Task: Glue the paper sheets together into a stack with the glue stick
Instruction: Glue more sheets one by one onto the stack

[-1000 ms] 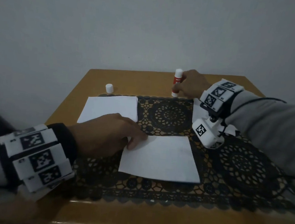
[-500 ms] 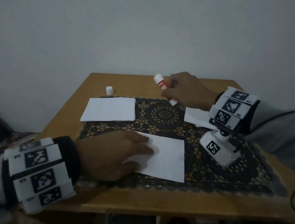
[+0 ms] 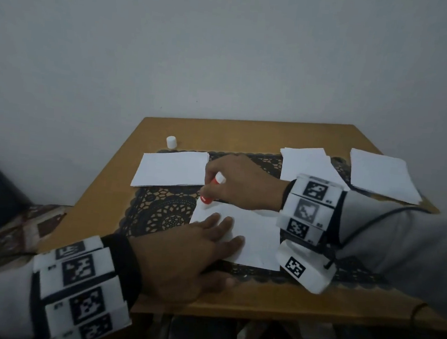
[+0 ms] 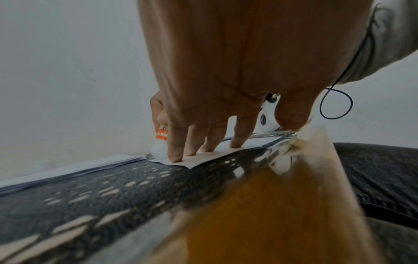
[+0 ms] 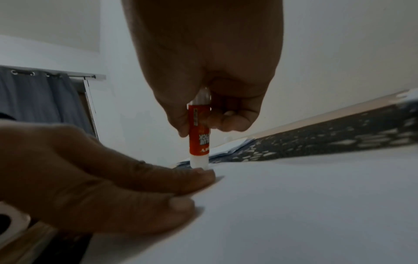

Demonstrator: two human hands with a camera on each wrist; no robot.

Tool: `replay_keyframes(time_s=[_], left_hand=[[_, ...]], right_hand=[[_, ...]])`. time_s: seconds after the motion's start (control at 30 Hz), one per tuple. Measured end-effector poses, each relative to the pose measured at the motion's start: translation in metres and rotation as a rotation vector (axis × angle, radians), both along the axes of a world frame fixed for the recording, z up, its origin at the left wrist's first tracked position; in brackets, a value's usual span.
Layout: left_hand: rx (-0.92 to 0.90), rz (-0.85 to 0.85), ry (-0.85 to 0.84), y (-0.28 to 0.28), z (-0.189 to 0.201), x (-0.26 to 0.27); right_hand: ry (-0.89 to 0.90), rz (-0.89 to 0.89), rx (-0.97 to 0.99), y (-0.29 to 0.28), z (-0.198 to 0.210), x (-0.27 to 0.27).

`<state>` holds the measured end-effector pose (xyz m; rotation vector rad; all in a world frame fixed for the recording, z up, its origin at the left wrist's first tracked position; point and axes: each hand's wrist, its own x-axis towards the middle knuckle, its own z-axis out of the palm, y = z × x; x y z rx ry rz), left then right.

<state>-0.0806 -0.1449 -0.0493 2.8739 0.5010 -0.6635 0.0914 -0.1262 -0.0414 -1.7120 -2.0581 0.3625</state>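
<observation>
So the right hand [image 3: 240,183] has its fingers and thumb wrapped around the red-and-white glue stick [image 3: 211,190], holding it close to upright with the glue end down on the far-left corner of the paper sheet [image 3: 254,235] that sits in the middle of the black lace table mat [image 3: 159,209]. From the right wrist view you can see the white tip of the stick touching the paper right at that corner. The left hand [image 3: 190,258] is flat, fingers [image 4: 176,148] straight and spread a bit, pressing down on the left edge of that same sheet, just beside the glue tip. On the mat's far-left part there's a stack of white sheets [image 3: 171,171], and just beyond the mat's far edge on the bare wooden table [image 3: 102,183] stands the little white glue cap [image 3: 171,141]. Over the mat's far-right end there are two more piles of paper [image 3: 306,163], one partly hidden behind the right wrist, the other pile [image 3: 381,177] hanging toward the table's right edge. Both wrists have white marker bands [image 3: 79,289] strapped on.
</observation>
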Motion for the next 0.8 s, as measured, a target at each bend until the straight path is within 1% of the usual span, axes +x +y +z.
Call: replay_keyframes(time_s=[0.13,0.33,0.5,0.63,0.8], left_hand=[[0.0,0.005,-0.005,0.0,0.0,0.0],[0.022,0.011,-0.005,-0.001,0.004,0.003],[0.04,0.021,-0.034,-0.001,0.006,0.005],[0.041,0.03,-0.101,0.002,0.006,0.009],[0.04,0.016,-0.241,0.011,0.013,0.023]], right_hand=[[-0.06,0.021,0.016,0.001,0.0,-0.001],[-0.135,0.02,-0.015,-0.009,0.006,0.011],[-0.119,-0.028,-0.055,-0.026,0.007,0.032],[-0.092,-0.078,-0.073,-0.044,0.008,0.051],[-0.087,-0.112,-0.067,-0.061,0.008,0.069]])
